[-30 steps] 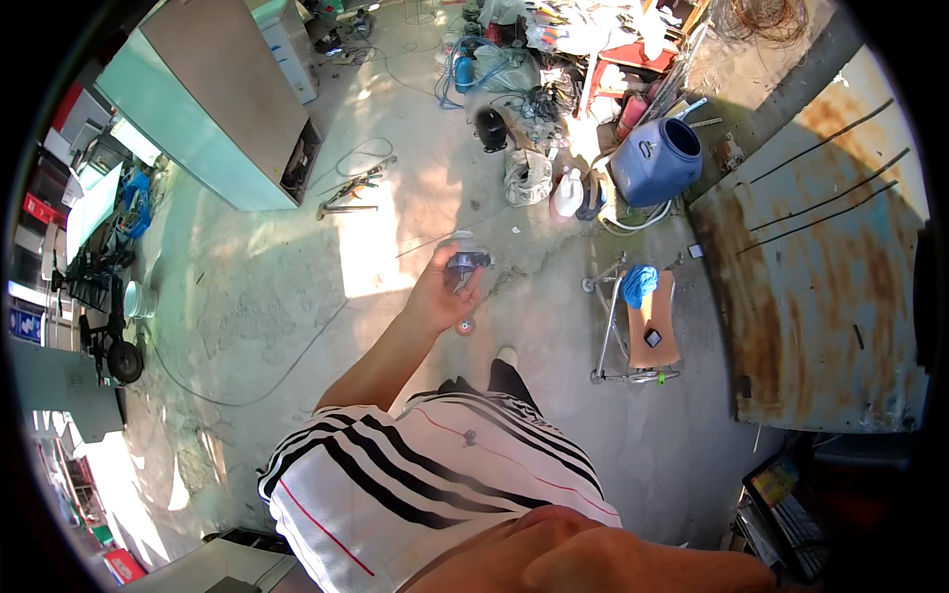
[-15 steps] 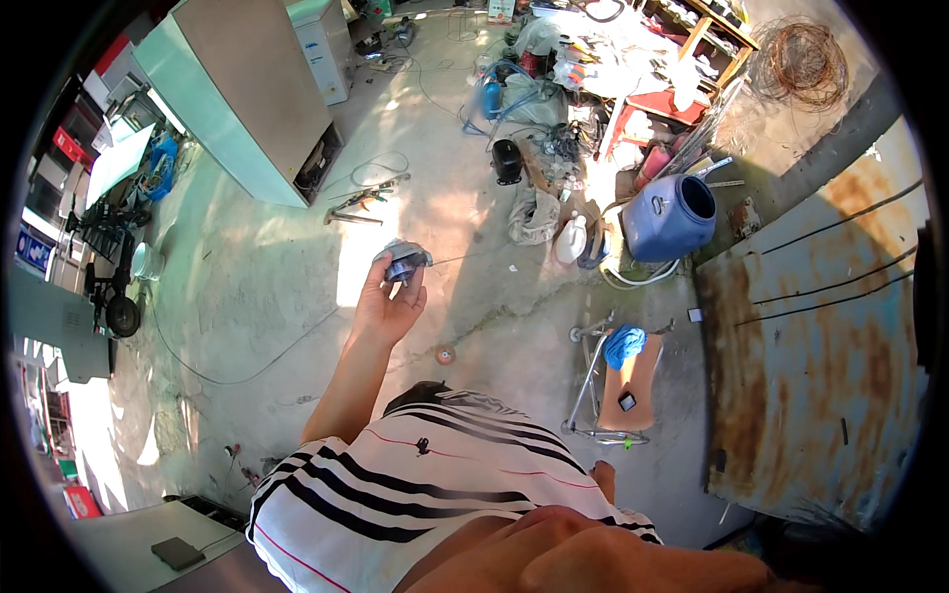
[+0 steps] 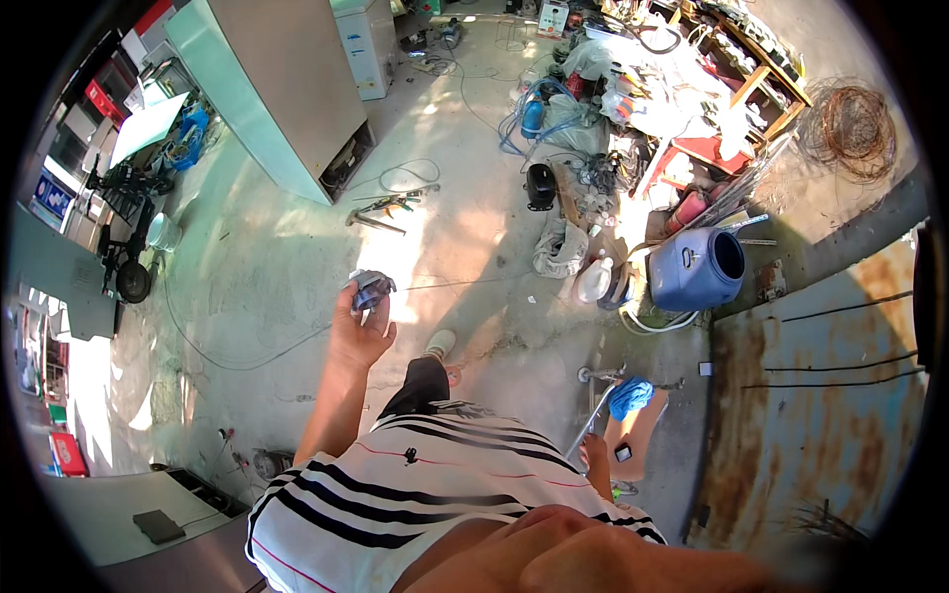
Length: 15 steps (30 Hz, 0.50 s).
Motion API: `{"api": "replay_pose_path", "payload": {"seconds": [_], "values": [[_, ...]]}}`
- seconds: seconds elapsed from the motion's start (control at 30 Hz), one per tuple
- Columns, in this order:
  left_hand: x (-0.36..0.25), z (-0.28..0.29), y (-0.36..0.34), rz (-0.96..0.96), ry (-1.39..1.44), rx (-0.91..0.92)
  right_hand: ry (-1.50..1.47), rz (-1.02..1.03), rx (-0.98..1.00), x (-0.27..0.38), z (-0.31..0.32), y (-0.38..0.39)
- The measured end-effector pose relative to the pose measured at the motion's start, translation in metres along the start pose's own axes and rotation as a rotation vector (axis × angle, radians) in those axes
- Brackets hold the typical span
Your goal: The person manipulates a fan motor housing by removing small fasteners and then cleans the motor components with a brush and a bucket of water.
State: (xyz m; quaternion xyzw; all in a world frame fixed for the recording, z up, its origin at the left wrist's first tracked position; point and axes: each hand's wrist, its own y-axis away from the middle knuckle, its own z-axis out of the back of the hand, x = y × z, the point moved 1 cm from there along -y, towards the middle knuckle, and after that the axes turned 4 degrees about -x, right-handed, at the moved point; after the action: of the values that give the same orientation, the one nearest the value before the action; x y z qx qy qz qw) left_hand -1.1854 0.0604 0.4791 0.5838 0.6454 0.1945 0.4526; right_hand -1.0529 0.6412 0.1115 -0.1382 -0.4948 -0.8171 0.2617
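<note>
My left hand [image 3: 358, 331] is shut on a small rounded grey and dark-blue object [image 3: 372, 290], held up ahead of me over the concrete. Low on the right, partly behind my body, my right hand [image 3: 594, 455] hangs with loosely bent fingers beside a chrome-framed stand [image 3: 593, 415]; nothing shows in it. The stand's tan board [image 3: 636, 440] carries a crumpled blue cloth [image 3: 630, 397] and a small black device [image 3: 623, 452]. A small reddish disc [image 3: 454, 376] lies by my forward shoe [image 3: 442, 343].
Tall cabinet [image 3: 277, 89] ahead-left, with tools [image 3: 395, 206] and cords on the floor nearby. Dark wheeled vehicle [image 3: 129, 277] at left. Blue drum [image 3: 692, 267], white jug [image 3: 594, 280] and heaped clutter [image 3: 633, 89] ahead-right. Rusty sheet metal [image 3: 811, 425] along the right, cabinet [image 3: 119, 524] at lower left.
The floor and clutter have shifted right and down in view. My left hand, still holding the object, sits farther left. My right hand has come into sight by the stand. A foot has stepped forward.
</note>
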Motion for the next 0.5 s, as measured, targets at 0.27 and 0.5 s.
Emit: {"api": "replay_pose_path", "payload": {"seconds": [0.27,0.5], "values": [[-0.004,-0.119,-0.08,0.242,-0.222,0.147,-0.17,-0.198,-0.246,-0.019,-0.028,0.067],[0.032,-0.214,-0.117,0.315,-0.568,0.334,-0.506,-0.388,-0.446,-0.043,-0.137,0.166]]}}
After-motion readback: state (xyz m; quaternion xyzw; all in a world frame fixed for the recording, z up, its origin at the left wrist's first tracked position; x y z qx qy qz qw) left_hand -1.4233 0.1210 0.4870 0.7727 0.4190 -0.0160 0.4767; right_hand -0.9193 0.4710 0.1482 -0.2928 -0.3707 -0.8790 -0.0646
